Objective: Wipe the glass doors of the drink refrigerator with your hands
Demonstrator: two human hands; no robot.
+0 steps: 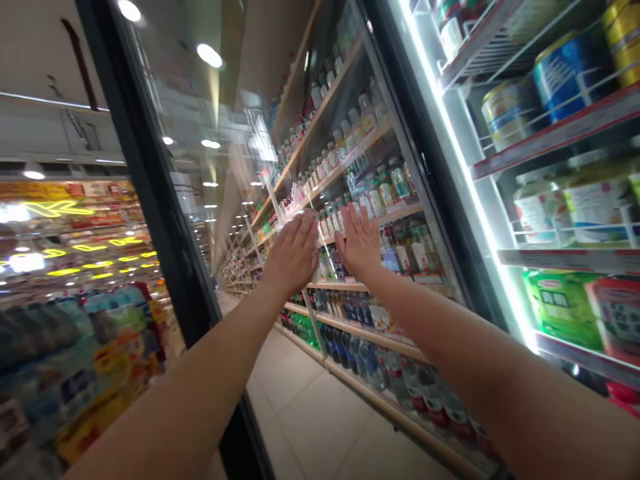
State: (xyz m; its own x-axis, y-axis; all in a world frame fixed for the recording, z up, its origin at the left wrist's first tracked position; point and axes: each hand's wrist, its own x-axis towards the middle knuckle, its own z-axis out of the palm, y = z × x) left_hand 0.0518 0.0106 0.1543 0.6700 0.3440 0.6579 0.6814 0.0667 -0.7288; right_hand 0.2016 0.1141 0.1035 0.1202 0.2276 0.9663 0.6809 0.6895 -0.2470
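Note:
Both arms stretch forward to a glass cooler door (177, 220) with a black frame, which stands swung out from the lit cooler. My left hand (294, 252) is raised at the pane, fingers straight and held close together. Just to its right, my right hand (360, 245) has its fingers spread, palm towards the glass. Neither hand holds anything. Whether the palms touch the pane or hover just before it, I cannot tell. Wooden shelves of bottles (390, 187) show in and through the glass behind the hands.
At right the cooler shelves (560, 140) carry a blue can (563, 77), jars (537, 207) and a green pack (563, 307). Packaged goods (105, 360) are stacked at left, blurred. Pale floor tiles (320, 417) show below the hands.

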